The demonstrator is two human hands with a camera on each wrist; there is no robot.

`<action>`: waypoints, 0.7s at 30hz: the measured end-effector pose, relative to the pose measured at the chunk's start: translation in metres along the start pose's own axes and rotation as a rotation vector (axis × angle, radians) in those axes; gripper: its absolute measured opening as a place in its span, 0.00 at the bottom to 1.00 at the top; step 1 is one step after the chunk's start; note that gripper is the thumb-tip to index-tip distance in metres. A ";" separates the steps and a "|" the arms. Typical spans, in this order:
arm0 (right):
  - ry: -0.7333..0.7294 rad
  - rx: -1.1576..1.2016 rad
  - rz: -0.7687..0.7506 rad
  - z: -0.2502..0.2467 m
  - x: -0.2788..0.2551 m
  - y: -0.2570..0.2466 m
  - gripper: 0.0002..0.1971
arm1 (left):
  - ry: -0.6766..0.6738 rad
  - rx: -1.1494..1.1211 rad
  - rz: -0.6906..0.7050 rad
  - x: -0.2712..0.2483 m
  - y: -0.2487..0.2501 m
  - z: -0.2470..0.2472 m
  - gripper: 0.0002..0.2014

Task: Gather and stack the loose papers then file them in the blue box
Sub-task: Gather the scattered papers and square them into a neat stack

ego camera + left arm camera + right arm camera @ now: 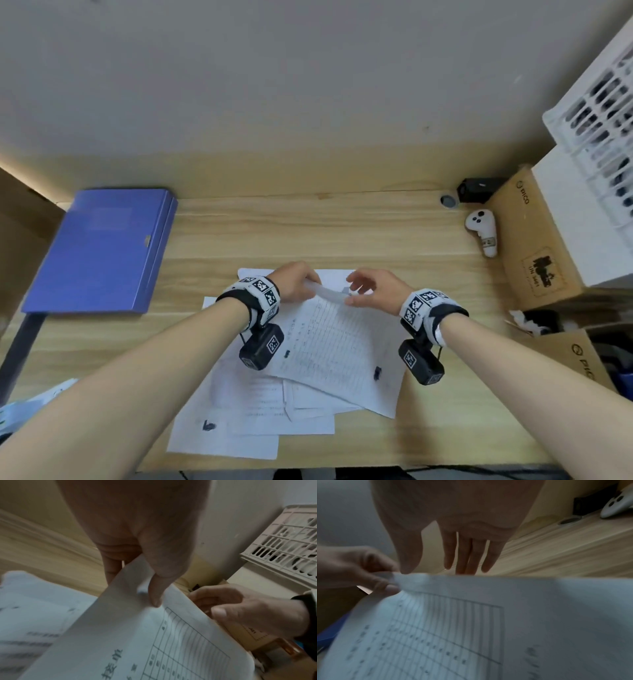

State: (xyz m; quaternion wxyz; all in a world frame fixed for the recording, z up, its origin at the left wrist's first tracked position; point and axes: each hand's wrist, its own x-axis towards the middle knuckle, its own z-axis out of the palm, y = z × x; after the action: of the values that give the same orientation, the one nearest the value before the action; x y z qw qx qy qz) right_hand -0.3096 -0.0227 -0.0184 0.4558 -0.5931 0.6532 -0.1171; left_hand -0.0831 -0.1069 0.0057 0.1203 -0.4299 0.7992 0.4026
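Observation:
A closed blue box (99,250) lies flat at the desk's left. Several loose white papers (246,411) overlap in a messy pile at the middle front. On top lies a sheet printed with a grid (329,342), and its far edge is lifted. My left hand (310,284) pinches that edge, thumb on top (154,595) and a finger beneath. My right hand (354,291) hovers at the same edge with straight, spread fingers (464,555); its thumb tip touches the paper. The right wrist view shows the gridded sheet (471,628) and my left hand (359,572).
A white controller (483,233) and a small black device (476,190) lie at the desk's far right. Cardboard boxes (534,246) and a white slotted crate (599,102) stand along the right side. Bare wooden desk (308,233) lies between the papers and the wall.

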 end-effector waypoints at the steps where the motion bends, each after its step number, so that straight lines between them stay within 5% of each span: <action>1: 0.002 -0.026 0.010 0.004 0.001 0.000 0.19 | 0.019 -0.019 0.014 0.006 0.007 0.000 0.10; 4: 0.100 -0.095 0.047 0.009 0.002 0.007 0.12 | 0.239 -0.149 0.016 0.022 0.015 0.005 0.15; 7: 0.241 0.008 0.187 0.006 -0.002 0.028 0.07 | 0.455 -0.279 -0.160 0.026 0.003 0.012 0.23; 11: 0.396 0.119 0.371 0.009 -0.012 0.062 0.07 | 0.316 -0.200 -0.461 0.017 -0.033 0.030 0.16; 16: 0.341 0.049 0.534 0.032 -0.009 0.078 0.14 | 0.113 -0.109 -0.643 -0.005 -0.062 0.068 0.11; 21: 0.263 0.031 0.599 0.061 0.004 0.065 0.20 | 0.305 -0.384 -0.608 -0.012 -0.071 0.099 0.09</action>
State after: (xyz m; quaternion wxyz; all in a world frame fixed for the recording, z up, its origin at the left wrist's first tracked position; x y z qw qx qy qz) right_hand -0.3075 0.0148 -0.0993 0.3907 -0.3475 0.8500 -0.0634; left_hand -0.0358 -0.0481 -0.0903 0.0315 -0.7167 0.5542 0.4222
